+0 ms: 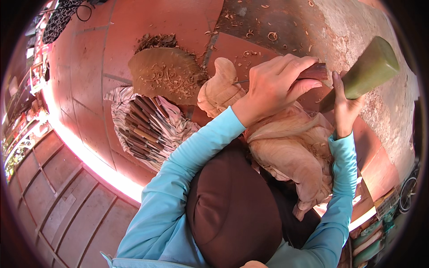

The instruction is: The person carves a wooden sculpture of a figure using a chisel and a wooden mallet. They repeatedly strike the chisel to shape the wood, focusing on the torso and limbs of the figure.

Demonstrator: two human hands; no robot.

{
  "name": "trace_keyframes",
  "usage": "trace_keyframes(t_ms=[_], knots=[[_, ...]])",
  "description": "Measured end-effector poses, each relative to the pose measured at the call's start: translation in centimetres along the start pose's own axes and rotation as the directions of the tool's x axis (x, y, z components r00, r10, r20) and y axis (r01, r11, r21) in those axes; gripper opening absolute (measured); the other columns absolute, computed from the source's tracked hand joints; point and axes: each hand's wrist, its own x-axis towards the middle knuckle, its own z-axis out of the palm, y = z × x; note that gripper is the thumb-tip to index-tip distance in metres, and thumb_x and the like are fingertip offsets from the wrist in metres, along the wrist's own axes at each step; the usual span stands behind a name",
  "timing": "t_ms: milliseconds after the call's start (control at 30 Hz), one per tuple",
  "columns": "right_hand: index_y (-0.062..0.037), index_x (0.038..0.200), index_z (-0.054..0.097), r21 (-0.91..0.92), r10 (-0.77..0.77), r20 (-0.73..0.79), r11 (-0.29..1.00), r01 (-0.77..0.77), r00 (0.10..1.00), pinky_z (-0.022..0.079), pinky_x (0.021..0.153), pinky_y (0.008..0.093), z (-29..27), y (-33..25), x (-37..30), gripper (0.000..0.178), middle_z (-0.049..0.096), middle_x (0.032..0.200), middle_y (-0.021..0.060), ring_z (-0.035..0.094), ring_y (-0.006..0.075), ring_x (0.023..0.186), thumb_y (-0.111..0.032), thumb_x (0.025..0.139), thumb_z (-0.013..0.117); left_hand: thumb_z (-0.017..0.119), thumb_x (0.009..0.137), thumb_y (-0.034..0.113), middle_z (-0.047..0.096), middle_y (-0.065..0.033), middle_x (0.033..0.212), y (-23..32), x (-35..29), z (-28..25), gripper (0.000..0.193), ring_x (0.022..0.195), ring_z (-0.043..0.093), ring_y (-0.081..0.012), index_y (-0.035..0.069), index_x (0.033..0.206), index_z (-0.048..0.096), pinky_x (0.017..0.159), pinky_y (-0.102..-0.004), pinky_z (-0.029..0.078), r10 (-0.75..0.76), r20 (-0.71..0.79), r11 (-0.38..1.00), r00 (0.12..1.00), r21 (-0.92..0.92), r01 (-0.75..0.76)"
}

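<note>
A pale carved wooden figure [290, 156] with rounded limbs and fold-like surfaces lies in front of me, beside my knee. My left hand [272, 87] is closed around the dark reddish handle of a chisel [313, 71]. Its thin shaft shows at the left of the hand, by the rounded end of the carving; the cutting tip is hard to make out. My right hand [348, 107] grips a green club-shaped mallet [375, 62], broad end up and to the right. The mallet is close to the butt of the chisel handle; whether they touch I cannot tell.
Several wooden-handled carving tools [145, 125] lie on a striped cloth [120, 107] at the left. Beyond them a brown sheet [178, 62] bears wood shavings. More curls are scattered over the red tiled floor [147, 22]. My dark-clad knee [232, 205] rises in the near middle.
</note>
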Motion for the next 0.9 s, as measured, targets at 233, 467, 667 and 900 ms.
trace_keyframes(t_ms=[233,467,667,900], knots=[[-0.0041,0.114,0.054,-0.265,-0.163,0.093,0.947,0.182,0.982,0.047,0.076,0.0255,0.0,-0.1,0.0,0.037,0.062,0.097,0.005,0.057,0.011,0.085,-0.003,0.081,0.071,0.075,0.077,0.021,0.065,-0.0104,0.089,0.0,0.4,-0.6,0.039,0.073,0.065,-0.0201,0.004,0.109,0.06,0.063,-0.0277,0.052,-0.073,0.0,0.996,0.997,-0.042,0.073],[-0.0113,0.127,0.05,-0.367,-0.265,0.218,0.869,0.331,0.939,0.052,0.086,0.0326,0.0,-0.7,0.0,0.059,0.06,0.12,0.0119,0.063,0.0262,0.104,0.007,0.073,0.067,0.078,0.07,0.021,0.065,-0.0035,0.086,-1.2,2.1,-2.9,0.046,0.069,0.062,-0.0207,0.006,0.111,0.062,0.058,-0.0289,0.051,0.12,-0.333,0.981,0.935,0.186,-0.059],[-0.0049,0.127,0.049,-0.236,-0.267,0.158,0.924,0.299,0.951,0.05,0.087,0.0342,0.2,0.2,-0.6,0.056,0.059,0.121,0.0152,0.062,0.026,0.106,0.003,0.076,0.069,0.079,0.07,0.021,0.066,-0.0056,0.085,2.3,2.8,-7.0,0.041,0.07,0.062,-0.0188,0.007,0.107,0.065,0.062,-0.0286,0.051,0.139,0.294,0.906,0.946,0.348,-0.241],[-0.0202,0.128,0.05,-0.365,-0.237,0.393,0.847,0.387,0.889,0.053,0.081,0.038,0.7,-1.7,-0.6,0.067,0.061,0.117,0.0117,0.061,0.0324,0.101,0.008,0.069,0.061,0.074,0.078,0.022,0.06,-0.0058,0.075,2.2,-2.5,-10.3,0.028,0.063,0.06,-0.0152,0.005,0.097,0.062,0.056,-0.0302,0.047,-0.337,0.405,0.941,0.85,0.114,0.318]])
